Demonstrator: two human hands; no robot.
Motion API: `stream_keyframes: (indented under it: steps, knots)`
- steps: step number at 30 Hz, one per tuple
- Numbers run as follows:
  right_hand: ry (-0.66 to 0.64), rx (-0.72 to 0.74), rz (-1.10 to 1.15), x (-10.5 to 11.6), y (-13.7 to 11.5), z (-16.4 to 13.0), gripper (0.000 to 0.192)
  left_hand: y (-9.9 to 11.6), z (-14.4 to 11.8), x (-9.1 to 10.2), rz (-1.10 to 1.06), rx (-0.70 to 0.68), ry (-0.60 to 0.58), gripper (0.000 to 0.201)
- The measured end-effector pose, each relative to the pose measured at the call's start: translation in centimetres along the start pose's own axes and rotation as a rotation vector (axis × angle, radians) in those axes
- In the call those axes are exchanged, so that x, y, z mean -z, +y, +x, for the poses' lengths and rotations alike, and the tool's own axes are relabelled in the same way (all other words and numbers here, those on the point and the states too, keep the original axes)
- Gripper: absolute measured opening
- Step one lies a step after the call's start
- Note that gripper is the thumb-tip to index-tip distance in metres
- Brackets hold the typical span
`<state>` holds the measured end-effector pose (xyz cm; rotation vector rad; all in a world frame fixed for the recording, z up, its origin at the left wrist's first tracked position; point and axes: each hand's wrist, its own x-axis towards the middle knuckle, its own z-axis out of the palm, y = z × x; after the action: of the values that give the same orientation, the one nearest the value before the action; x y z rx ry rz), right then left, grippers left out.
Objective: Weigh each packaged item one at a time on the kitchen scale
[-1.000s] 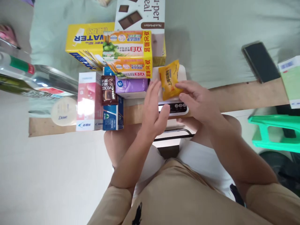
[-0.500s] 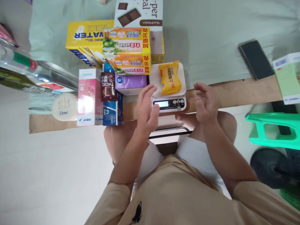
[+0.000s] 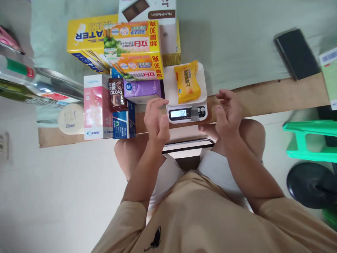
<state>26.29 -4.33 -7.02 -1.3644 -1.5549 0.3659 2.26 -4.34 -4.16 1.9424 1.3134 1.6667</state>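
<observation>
Pale floor [image 3: 60,196] — brightly lit, green stool [image 3: 301,140], wooden edge [image 3: 265,97]

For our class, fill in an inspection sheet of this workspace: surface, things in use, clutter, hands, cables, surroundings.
Surface: green cloth with a bare wooden edge towards the person.
Things in use: yellow packet lying on the white scale, whose display is lit.
Clutter: left of the scale, orange-and-yellow box, purple pack, cocoa packet, pink-and-white box and others; to the right, black phone.
Hands: both open, holding nothing; left hand at the scale's left side, contact unclear; right hand apart from it on the right.
Cables: nothing seen.
Surroundings: green stool and black round object to the right; pale floor.
</observation>
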Motion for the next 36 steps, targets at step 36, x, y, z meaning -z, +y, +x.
stream_keyframes:
  steps: [36]
  knots:
    - [-0.399, -0.087, -0.523, -0.6, -6.6, 15.3, 0.091, -0.3, 0.5, 1.2, -0.085, -0.102, 0.098, 0.037]
